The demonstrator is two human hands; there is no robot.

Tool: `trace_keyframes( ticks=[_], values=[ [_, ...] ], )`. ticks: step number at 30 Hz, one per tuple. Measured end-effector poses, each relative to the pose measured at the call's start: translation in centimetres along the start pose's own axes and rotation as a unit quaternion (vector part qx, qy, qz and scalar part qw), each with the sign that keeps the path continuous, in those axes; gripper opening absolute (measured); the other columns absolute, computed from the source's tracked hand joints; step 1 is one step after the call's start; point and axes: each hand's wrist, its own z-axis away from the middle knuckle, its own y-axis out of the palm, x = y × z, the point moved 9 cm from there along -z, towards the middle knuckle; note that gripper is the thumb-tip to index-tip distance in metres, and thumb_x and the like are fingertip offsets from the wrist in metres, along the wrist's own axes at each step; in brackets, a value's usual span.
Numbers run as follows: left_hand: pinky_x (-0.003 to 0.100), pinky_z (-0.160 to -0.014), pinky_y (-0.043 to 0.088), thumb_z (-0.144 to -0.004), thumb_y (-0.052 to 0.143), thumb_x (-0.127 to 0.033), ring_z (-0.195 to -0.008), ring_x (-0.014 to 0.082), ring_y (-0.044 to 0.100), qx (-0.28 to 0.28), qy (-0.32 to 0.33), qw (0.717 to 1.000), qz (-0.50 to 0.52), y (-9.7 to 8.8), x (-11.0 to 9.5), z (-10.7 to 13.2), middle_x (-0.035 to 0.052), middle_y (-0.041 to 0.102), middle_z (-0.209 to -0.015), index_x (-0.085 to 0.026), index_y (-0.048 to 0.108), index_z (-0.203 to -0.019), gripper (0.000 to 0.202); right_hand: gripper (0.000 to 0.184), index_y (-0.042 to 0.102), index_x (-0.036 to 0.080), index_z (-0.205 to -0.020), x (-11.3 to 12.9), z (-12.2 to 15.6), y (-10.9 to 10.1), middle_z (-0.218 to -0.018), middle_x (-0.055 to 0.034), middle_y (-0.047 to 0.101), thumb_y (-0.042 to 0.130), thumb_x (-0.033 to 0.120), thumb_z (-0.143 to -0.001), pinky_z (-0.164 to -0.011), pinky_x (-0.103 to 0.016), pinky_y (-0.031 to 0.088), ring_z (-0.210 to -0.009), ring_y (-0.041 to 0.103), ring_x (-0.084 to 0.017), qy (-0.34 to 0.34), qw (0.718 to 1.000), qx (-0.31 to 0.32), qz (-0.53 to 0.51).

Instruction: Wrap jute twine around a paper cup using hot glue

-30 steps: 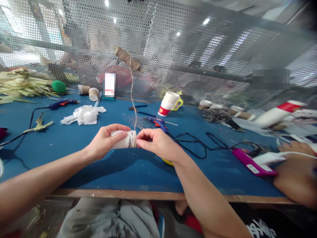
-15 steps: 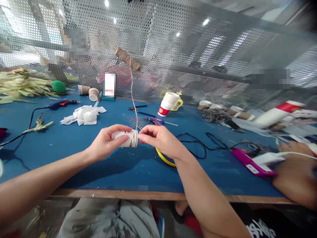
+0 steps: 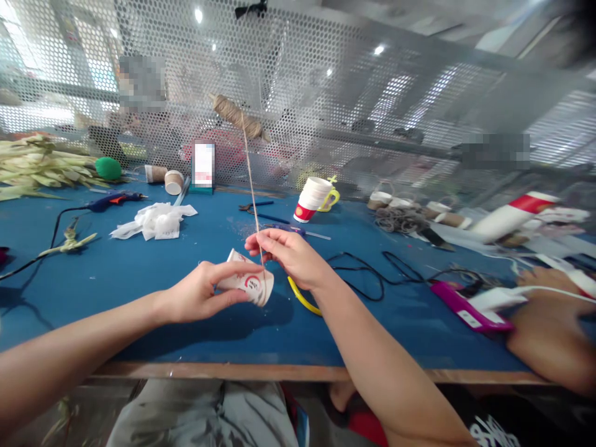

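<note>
My left hand [image 3: 200, 293] is closed round a small white paper cup [image 3: 249, 287] with red print, held on its side above the blue table [image 3: 139, 273]. A thin brown twine [image 3: 249, 174] runs taut from a spool [image 3: 237, 115] mounted on the mesh wall down to the cup. My right hand [image 3: 286, 254] pinches this twine just above the cup's rim. A yellow band [image 3: 302, 298] lies on the table under my right wrist.
Glue guns [image 3: 114, 198] [image 3: 291, 230], scissors [image 3: 256, 205], black cables [image 3: 372, 273], white wadding [image 3: 156, 220], stacked cups [image 3: 311, 198] and twine-wrapped cups [image 3: 174, 181] lie about. Green leaves [image 3: 32, 167] sit far left. Another person's arm [image 3: 554, 335] and a pink phone [image 3: 465, 304] are at the right.
My left hand lowered and tilted the cup, its printed side turning up. My right hand rose, pulling the twine taut above the cup. The yellow band came into view.
</note>
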Motion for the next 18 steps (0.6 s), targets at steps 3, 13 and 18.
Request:
trace_keyframes(
  ticks=[3, 13, 18],
  values=[
    [0.022, -0.08, 0.046, -0.083, 0.052, -0.023, -0.092, 0.0173, 0.063, 0.059, 0.047, 0.997, -0.01, 1.4, -1.1, 0.3, 0.0093, 0.065, -0.11, -0.019, 0.055, -0.118, 0.036, 0.02, 0.061, 0.013, -0.088, 0.3, -1.0, -1.0, -0.081, -0.0048, 0.063, 0.056, 0.03, -0.08, -0.044, -0.018, 0.035, -0.053, 0.045, -0.005, 0.01, 0.999, -0.023, -0.047],
    [0.024, -0.079, 0.049, -0.084, 0.051, -0.018, -0.091, 0.0163, 0.063, 0.16, 0.12, 0.98, -0.003, 4.0, -3.0, 1.3, 0.0101, 0.067, -0.106, -0.015, 0.051, -0.119, 0.035, 0.013, 0.056, 0.011, -0.088, 5.9, -6.8, -2.7, -0.058, 0.0024, 0.055, 0.045, 0.007, -0.084, -0.036, -0.014, 0.032, -0.04, 0.041, -0.002, -0.034, 0.997, -0.064, -0.03],
    [0.023, -0.074, 0.049, -0.083, 0.053, -0.022, -0.082, 0.0146, 0.063, 0.098, 0.063, 0.992, 0.04, 2.6, -2.0, 0.9, 0.0088, 0.067, -0.102, -0.014, 0.051, -0.119, 0.038, 0.025, 0.062, 0.012, -0.089, 2.2, -5.1, 1.0, -0.054, 0.0037, 0.055, 0.042, 0.002, -0.078, -0.039, -0.016, 0.036, -0.04, 0.047, -0.004, -0.01, 0.979, 0.046, 0.2]
  ],
)
